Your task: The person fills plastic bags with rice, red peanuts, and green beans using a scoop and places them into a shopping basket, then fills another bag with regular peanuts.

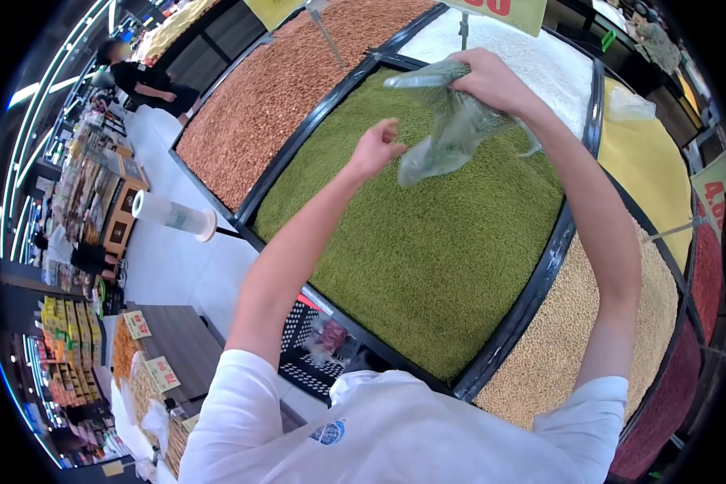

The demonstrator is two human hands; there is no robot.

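A clear plastic bag (456, 137) hangs over a bin of small green beans (411, 250), its lower part drooping toward the left. My right hand (492, 79) is closed on the bag's upper part, with a greenish bunched section beside the fingers. Just left of the bag is my left hand (377, 149), held above the beans with thumb and fingertips apart and nothing in them. Both arms reach forward across the bin.
Black dividers (557, 250) separate bins of reddish-brown beans (274, 97), white grains (532, 68) and pale beans (581, 331). A roll of plastic bags (173, 216) juts out at left. Below is a black basket (302, 331) holding a bagged item. A person (149, 85) stands in the aisle.
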